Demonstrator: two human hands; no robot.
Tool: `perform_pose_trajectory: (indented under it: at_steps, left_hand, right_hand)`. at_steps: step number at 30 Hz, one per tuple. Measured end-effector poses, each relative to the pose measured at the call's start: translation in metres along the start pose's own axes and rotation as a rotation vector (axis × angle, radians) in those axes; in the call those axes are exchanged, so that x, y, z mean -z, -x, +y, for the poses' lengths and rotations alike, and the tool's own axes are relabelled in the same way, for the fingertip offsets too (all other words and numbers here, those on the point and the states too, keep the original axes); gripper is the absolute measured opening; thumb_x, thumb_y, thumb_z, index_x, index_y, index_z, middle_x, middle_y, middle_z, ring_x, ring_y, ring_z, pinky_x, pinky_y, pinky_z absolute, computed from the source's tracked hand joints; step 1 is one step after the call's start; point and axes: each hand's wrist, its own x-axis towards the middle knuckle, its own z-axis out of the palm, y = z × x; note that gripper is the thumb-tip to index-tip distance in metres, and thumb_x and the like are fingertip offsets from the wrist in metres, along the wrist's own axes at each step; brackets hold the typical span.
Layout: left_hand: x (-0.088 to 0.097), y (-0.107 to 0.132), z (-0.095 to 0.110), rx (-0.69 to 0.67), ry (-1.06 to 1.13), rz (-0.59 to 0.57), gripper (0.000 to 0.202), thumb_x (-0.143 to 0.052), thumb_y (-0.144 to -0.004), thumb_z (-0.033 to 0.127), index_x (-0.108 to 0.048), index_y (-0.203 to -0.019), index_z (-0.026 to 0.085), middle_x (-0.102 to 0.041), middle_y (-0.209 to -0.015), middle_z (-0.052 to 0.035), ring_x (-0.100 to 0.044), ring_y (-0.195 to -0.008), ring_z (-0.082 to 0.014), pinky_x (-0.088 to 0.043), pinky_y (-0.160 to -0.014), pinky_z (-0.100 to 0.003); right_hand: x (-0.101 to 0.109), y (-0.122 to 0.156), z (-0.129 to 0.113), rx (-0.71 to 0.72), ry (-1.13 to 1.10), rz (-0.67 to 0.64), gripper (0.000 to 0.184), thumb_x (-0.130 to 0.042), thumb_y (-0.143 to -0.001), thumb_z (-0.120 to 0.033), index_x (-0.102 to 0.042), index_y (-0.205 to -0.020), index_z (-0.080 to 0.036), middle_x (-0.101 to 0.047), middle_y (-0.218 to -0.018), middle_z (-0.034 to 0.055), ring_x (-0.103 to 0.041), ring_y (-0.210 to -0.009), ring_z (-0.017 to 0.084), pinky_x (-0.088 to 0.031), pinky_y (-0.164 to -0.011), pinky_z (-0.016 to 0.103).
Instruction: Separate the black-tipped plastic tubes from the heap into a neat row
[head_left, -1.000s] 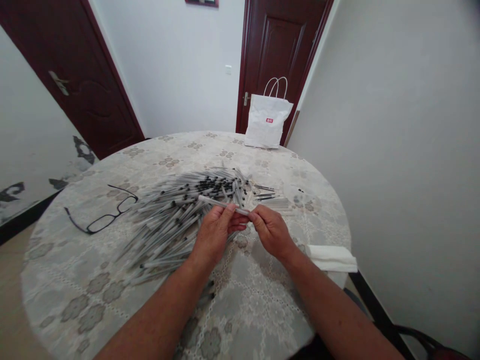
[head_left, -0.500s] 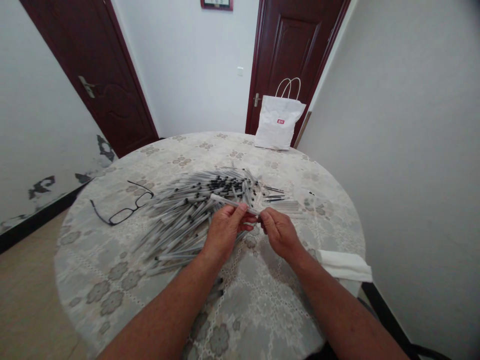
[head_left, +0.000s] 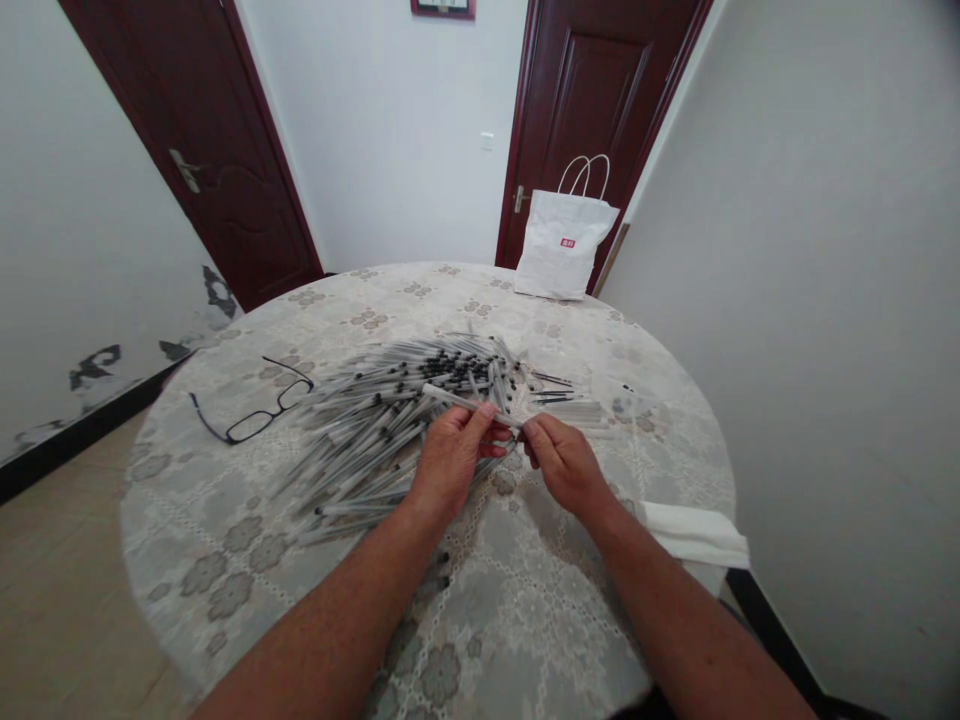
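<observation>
My left hand (head_left: 452, 452) is closed around a thin, translucent tube (head_left: 448, 396), its pale end sticking out to the upper left. At the tube's other end, the fingertips of my right hand (head_left: 564, 462) are pinched together on it. Their grip hides that end. Behind and left of my hands spreads a big heap of similar greyish tubes (head_left: 352, 455), many with black ends (head_left: 457, 368). Just beyond my right hand lie several thin dark sticks (head_left: 553, 397) and a small row of clear tubes (head_left: 577, 412).
Eyeglasses (head_left: 255, 425) lie unfolded on the left of the round table, which has a patterned cloth (head_left: 517, 600). A white paper bag (head_left: 566, 250) stands at the back. A folded white cloth (head_left: 694, 533) hangs slightly over the right edge. Tiny black bits (head_left: 627, 387) lie on the right.
The camera view has shifted slightly, so the table and its things sit a little further right. Both hands keep nearly the same hold on the tube.
</observation>
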Motion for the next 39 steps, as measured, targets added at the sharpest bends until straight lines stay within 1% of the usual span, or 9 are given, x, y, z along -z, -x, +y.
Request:
perform_pose_trajectory:
  at_steps: [3, 6, 11, 14, 17, 22, 28, 34, 39]
  left_hand:
    - [-0.0003, 0.0003, 0.0007, -0.004, -0.002, 0.003, 0.042, -0.074, -0.080, 0.053, -0.069, -0.090, 0.013, -0.074, -0.093, -0.0110, -0.071, -0.080, -0.0207, -0.058, -0.063, -0.030]
    - [-0.0008, 0.0006, 0.0013, -0.006, -0.004, 0.019, 0.042, -0.074, -0.079, 0.053, -0.068, -0.089, 0.013, -0.074, -0.092, -0.0113, -0.071, -0.080, -0.0214, -0.058, -0.063, -0.031]
    - [-0.0011, 0.0003, 0.0007, -0.014, -0.033, 0.023, 0.040, -0.074, -0.080, 0.051, -0.068, -0.092, 0.013, -0.073, -0.091, -0.0102, -0.070, -0.080, -0.0212, -0.058, -0.062, -0.030]
    - [-0.0008, -0.0002, 0.0005, -0.017, -0.031, 0.026, 0.039, -0.073, -0.081, 0.051, -0.067, -0.092, 0.013, -0.073, -0.092, -0.0105, -0.070, -0.081, -0.0214, -0.058, -0.062, -0.030]
    - [-0.0007, -0.0001, 0.0001, -0.021, -0.035, 0.026, 0.040, -0.072, -0.082, 0.051, -0.067, -0.093, 0.013, -0.073, -0.093, -0.0107, -0.070, -0.081, -0.0214, -0.058, -0.062, -0.029]
    - [-0.0003, 0.0010, -0.0007, -0.035, -0.067, 0.013, 0.041, -0.072, -0.082, 0.052, -0.068, -0.093, 0.013, -0.073, -0.093, -0.0105, -0.070, -0.081, -0.0211, -0.058, -0.063, -0.029]
    - [-0.0005, 0.0003, 0.0001, -0.045, -0.079, 0.021, 0.041, -0.069, -0.085, 0.053, -0.068, -0.096, 0.014, -0.073, -0.095, -0.0101, -0.070, -0.082, -0.0217, -0.059, -0.062, -0.030]
    - [-0.0005, -0.0001, -0.0016, -0.046, -0.067, 0.019, 0.040, -0.070, -0.083, 0.053, -0.068, -0.093, 0.014, -0.073, -0.094, -0.0098, -0.070, -0.081, -0.0207, -0.058, -0.061, -0.028]
    - [-0.0011, 0.0005, 0.0003, -0.042, -0.060, 0.019, 0.040, -0.070, -0.083, 0.052, -0.067, -0.096, 0.014, -0.074, -0.094, -0.0100, -0.072, -0.082, -0.0214, -0.058, -0.060, -0.028]
  right_hand:
    - [-0.0015, -0.0002, 0.0003, 0.028, -0.058, 0.042, 0.021, -0.057, -0.096, -0.042, -0.063, -0.102, -0.023, -0.064, -0.085, 0.0024, -0.058, -0.073, 0.017, -0.044, -0.066, 0.027]
    - [-0.0030, 0.0008, 0.0019, 0.014, -0.153, 0.059, 0.039, -0.060, -0.094, -0.042, -0.054, -0.128, -0.025, -0.065, -0.093, 0.0027, -0.059, -0.072, 0.016, -0.045, -0.065, 0.027]
    - [-0.0022, 0.0001, 0.0047, -0.031, -0.059, -0.008, 0.034, -0.042, -0.103, -0.042, -0.062, -0.084, -0.022, -0.060, -0.070, 0.0013, -0.055, -0.063, 0.016, -0.041, -0.061, 0.028]
    - [-0.0026, 0.0000, 0.0040, -0.009, -0.122, 0.024, 0.024, -0.059, -0.094, -0.042, -0.062, -0.109, -0.023, -0.065, -0.088, 0.0023, -0.058, -0.069, 0.016, -0.044, -0.062, 0.027]
    - [-0.0037, 0.0008, 0.0029, -0.026, -0.235, 0.016, 0.047, -0.057, -0.095, -0.046, -0.048, -0.137, -0.026, -0.065, -0.100, 0.0032, -0.058, -0.065, 0.014, -0.045, -0.059, 0.027]
    - [-0.0037, 0.0000, 0.0052, -0.073, -0.092, -0.033, 0.037, -0.042, -0.102, -0.047, -0.064, -0.087, -0.022, -0.059, -0.068, 0.0001, -0.053, -0.057, 0.014, -0.042, -0.057, 0.026]
    - [-0.0059, 0.0005, 0.0047, -0.064, -0.243, 0.000, 0.051, -0.058, -0.095, -0.046, -0.045, -0.140, -0.026, -0.065, -0.100, 0.0018, -0.056, -0.060, 0.011, -0.045, -0.055, 0.025]
    - [-0.0068, -0.0003, 0.0070, -0.088, -0.164, -0.029, 0.035, -0.046, -0.101, -0.047, -0.063, -0.087, -0.020, -0.059, -0.068, -0.0008, -0.052, -0.056, 0.012, -0.041, -0.054, 0.024]
    - [-0.0095, -0.0012, 0.0074, -0.091, -0.359, 0.027, 0.046, -0.061, -0.093, -0.045, -0.052, -0.132, -0.024, -0.066, -0.097, 0.0020, -0.057, -0.061, 0.011, -0.045, -0.054, 0.024]
